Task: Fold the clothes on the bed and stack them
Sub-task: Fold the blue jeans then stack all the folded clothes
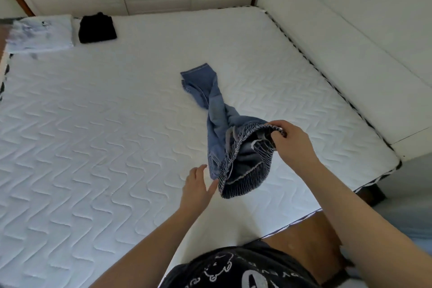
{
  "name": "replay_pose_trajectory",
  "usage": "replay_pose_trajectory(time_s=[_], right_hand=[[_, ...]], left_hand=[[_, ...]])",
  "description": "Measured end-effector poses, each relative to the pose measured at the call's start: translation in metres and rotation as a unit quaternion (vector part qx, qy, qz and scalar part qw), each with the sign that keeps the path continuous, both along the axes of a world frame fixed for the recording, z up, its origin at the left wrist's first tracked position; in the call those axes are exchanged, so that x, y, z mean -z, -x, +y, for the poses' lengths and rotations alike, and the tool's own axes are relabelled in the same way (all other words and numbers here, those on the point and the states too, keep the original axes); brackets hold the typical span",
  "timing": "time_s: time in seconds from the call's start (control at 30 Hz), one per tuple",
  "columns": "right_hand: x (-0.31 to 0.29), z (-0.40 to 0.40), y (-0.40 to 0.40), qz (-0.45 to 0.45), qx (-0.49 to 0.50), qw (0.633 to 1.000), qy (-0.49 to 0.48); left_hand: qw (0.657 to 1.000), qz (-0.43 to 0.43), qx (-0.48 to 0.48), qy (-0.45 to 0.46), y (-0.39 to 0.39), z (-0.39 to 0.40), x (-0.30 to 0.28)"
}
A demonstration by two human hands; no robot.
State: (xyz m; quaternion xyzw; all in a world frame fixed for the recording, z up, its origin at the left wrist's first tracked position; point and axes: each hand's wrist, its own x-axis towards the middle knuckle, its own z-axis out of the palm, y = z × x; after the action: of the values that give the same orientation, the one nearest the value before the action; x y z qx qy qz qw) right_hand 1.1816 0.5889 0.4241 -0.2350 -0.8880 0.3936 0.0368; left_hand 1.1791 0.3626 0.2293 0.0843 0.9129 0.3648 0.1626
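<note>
Jeans in right hand

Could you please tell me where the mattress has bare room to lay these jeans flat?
Bare: the wide mattress left of the jeans, and the strip toward its right edge. Crowded: the far left corner, with the black garment and pale garment.

The right grip pinches the jeans waistband, its fingertips tucked out of sight inside the cloth. Far left of it, a pale folded garment is blurred and cut by the edge. Both forearms leave the frame below.
</note>
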Motion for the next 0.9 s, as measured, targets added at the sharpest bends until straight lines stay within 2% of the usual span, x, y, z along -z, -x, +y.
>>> replay_pose_trajectory(time_s=[0.07,0.17,0.27,0.33,0.4,0.47,0.5,0.57,0.67,0.77,0.9], right_hand=[[-0.013,-0.002,-0.002,0.024,0.022,0.999,0.038],[-0.023,-0.009,-0.003,0.051,0.046,0.995,0.079],[-0.027,-0.011,0.000,0.062,0.052,0.992,0.096],[-0.026,-0.009,0.003,0.065,0.052,0.991,0.107],[-0.024,-0.008,0.005,0.066,0.046,0.990,0.118],[-0.019,-0.003,0.009,0.068,0.035,0.990,0.121],[-0.018,0.000,0.011,0.067,0.028,0.991,0.111],[-0.015,0.014,0.013,0.061,0.002,0.996,0.068],[-0.004,0.036,0.014,0.045,-0.057,0.997,-0.025],[0.009,0.056,0.016,-0.003,-0.124,0.985,-0.118],[0.018,0.060,0.023,-0.021,-0.197,0.966,-0.164]], left_hand=[[0.997,-0.073,0.016,-0.017,-0.006,0.009,0.006],[0.982,-0.159,0.025,-0.101,-0.016,0.026,0.009],[0.963,-0.190,0.035,-0.191,-0.024,0.043,0.006],[0.958,-0.185,-0.006,-0.218,-0.025,0.051,0.010],[0.945,-0.230,-0.076,-0.221,-0.023,0.055,0.011],[0.897,-0.316,-0.161,-0.263,-0.020,0.054,0.006],[0.877,-0.331,-0.193,-0.291,-0.017,0.050,0.005],[0.872,-0.300,-0.235,-0.307,-0.009,0.038,-0.003],[0.892,-0.233,-0.289,-0.258,0.011,0.001,-0.019],[0.889,-0.171,-0.341,-0.252,0.032,-0.033,-0.051],[0.906,-0.065,-0.348,-0.232,0.042,-0.058,-0.112]])
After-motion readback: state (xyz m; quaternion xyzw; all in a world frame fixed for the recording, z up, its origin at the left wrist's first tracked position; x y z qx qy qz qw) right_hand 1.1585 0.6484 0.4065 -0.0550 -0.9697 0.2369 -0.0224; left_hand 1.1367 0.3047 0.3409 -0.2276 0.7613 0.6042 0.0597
